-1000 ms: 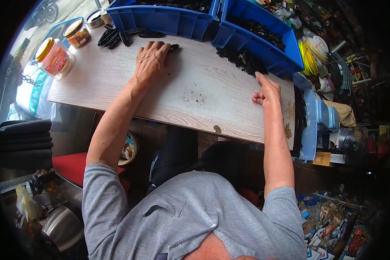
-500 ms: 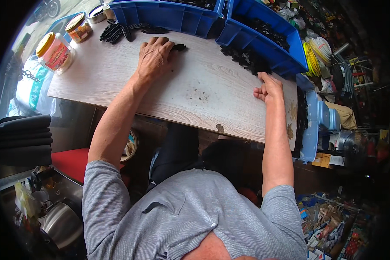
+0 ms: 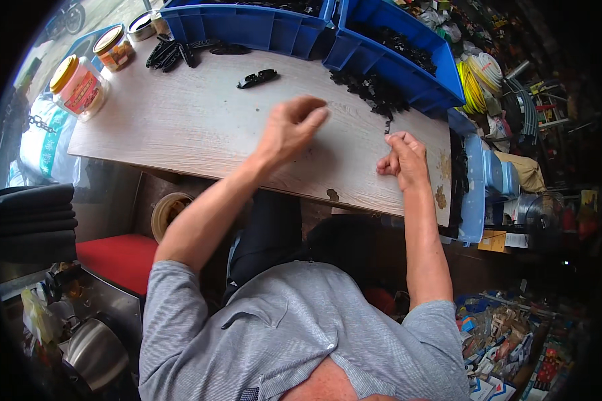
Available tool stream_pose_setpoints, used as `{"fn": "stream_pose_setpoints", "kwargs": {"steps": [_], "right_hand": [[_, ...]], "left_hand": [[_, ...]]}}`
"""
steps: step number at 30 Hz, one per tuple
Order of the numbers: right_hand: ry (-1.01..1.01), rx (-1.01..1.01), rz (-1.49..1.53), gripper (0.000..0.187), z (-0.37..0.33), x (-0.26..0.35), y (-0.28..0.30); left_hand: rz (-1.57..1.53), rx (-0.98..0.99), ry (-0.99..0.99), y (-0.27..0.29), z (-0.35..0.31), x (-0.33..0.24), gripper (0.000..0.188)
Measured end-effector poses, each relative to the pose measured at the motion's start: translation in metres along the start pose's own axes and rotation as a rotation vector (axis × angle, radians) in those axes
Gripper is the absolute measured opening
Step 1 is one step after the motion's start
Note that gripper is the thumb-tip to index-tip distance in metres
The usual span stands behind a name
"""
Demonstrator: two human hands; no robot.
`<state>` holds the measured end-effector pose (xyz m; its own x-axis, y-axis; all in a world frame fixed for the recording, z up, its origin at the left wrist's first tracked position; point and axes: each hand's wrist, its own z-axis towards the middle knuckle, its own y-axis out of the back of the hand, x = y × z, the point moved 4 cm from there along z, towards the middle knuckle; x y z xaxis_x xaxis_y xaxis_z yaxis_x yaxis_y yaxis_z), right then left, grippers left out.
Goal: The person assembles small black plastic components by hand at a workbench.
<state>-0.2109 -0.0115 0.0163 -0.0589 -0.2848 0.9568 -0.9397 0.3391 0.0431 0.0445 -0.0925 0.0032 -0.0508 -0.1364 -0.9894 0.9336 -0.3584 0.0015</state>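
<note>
My left hand [image 3: 291,127] hangs over the middle of the table, a little blurred, thumb and fingers apart and nothing visible between them. Beyond it, alone on the tabletop, lies a long black plastic part [image 3: 257,79]. At the right, my right hand [image 3: 406,159] pinches a small black plastic piece [image 3: 387,126] that sticks up from the fingertips. Just past that hand, a heap of small black pieces [image 3: 374,92] spreads along the foot of a blue bin. Several finished-looking long black parts [image 3: 170,55] are piled at the far left.
Two blue bins [image 3: 247,28] [image 3: 408,67] with black parts stand along the far edge of the pale wooden table [image 3: 180,134]. Two lidded jars [image 3: 80,87] [image 3: 116,50] and a round tin [image 3: 142,27] are at the left. A light-blue tray [image 3: 473,194] adjoins the right edge.
My left hand has let go of the long black part, leaving it on the table, and swung right and nearer. My right hand has drawn back from the heap with a small black piece.
</note>
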Motion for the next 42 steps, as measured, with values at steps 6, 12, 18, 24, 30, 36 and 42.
{"fn": "stream_pose_setpoints", "kwargs": {"steps": [6, 12, 18, 24, 30, 36, 42], "right_hand": [[-0.023, 0.174, -0.096, 0.011, -0.025, 0.002, -0.033], [-0.003, 0.241, -0.081, 0.013, -0.029, -0.004, -0.035], [0.107, 0.189, 0.026, 0.023, -0.035, -0.004, -0.044], [0.154, 0.185, 0.063, 0.024, -0.036, -0.007, -0.055], [0.229, 0.187, 0.133, 0.016, -0.034, -0.018, -0.044], [0.184, 0.169, 0.194, 0.015, -0.033, -0.018, -0.047], [0.205, 0.177, 0.238, 0.017, -0.029, -0.017, -0.047]], "left_hand": [[-0.058, 0.15, 0.251, -0.065, 0.011, -0.003, 0.04], [-0.21, 0.258, 0.329, -0.065, 0.003, 0.006, 0.021], [-0.53, 0.116, 0.324, -0.058, -0.017, 0.002, 0.014], [-0.612, 0.05, 0.342, -0.055, -0.025, 0.003, 0.014], [-0.341, 0.071, 0.196, -0.054, -0.03, -0.002, 0.019], [1.013, -0.671, -0.432, 0.062, 0.004, -0.012, 0.027], [1.286, -0.422, -0.235, 0.087, 0.032, 0.005, 0.021]]}}
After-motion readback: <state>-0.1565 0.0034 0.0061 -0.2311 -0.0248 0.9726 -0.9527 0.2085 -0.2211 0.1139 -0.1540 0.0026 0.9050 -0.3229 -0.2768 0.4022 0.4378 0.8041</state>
